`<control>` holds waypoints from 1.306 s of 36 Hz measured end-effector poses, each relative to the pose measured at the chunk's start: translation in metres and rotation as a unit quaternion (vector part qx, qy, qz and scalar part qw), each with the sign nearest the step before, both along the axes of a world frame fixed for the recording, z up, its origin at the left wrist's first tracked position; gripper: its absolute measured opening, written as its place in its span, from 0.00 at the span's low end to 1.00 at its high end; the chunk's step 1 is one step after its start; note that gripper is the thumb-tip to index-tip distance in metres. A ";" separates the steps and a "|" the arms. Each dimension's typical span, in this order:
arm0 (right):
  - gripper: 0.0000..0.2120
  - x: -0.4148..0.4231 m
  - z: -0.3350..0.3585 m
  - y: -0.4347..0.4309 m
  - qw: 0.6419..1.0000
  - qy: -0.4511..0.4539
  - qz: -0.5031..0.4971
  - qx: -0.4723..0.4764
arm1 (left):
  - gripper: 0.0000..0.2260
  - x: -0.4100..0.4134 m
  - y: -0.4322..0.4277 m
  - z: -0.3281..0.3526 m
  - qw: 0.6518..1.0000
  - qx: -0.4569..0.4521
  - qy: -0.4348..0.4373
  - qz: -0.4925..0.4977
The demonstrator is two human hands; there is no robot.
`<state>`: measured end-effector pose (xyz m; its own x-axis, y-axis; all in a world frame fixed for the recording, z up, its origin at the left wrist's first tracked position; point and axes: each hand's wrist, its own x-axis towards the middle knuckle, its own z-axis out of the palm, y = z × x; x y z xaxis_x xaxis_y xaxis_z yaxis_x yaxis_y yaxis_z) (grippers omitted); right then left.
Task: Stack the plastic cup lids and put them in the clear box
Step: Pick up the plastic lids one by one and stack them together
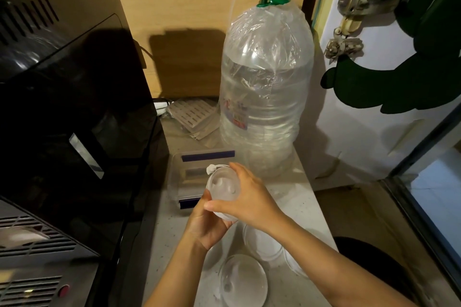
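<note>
From the head camera, both hands meet over the middle of the bench. The left hand cups a small stack of lids from below, and the right hand closes over it from the side, thumb at the near rim and fingers curled over the far rim. Both grips are clamped on the stack, which is tilted so its top faces the camera.

The lids look like thin, clear moulded plastic: very light, slightly springy, smooth and probably slippery. They would likely flex or crack if squeezed across the dome, so the rim seems the sound place to hold. A small white tab sticks out at the upper left edge and could catch when lids nest.

More loose lids lie on the bench near the person: one nearest the camera, another under the right wrist, and a part of a third beside the forearm.

The clear box, with blue clips, stands just beyond the hands; whether it is open cannot be told.

Room is tight. A black appliance walls the left, a big water bottle stands just behind the box, and the bench edge falls away on the right.
</note>
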<state>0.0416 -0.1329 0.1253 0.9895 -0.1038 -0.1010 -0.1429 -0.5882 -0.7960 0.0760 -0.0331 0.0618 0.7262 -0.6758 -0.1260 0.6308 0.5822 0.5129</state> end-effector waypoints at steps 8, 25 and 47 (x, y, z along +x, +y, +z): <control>0.45 0.003 -0.006 0.000 1.000 0.000 0.015 0.015 | 0.34 0.003 0.001 -0.005 1.000 0.018 0.009 0.009; 0.42 -0.002 -0.021 0.001 0.996 0.052 0.076 -0.007 | 0.45 -0.006 0.018 -0.025 0.995 0.096 0.021 0.021; 0.51 -0.073 -0.079 -0.011 0.952 0.161 0.213 -0.148 | 0.45 -0.045 0.073 -0.071 0.993 0.063 0.092 0.036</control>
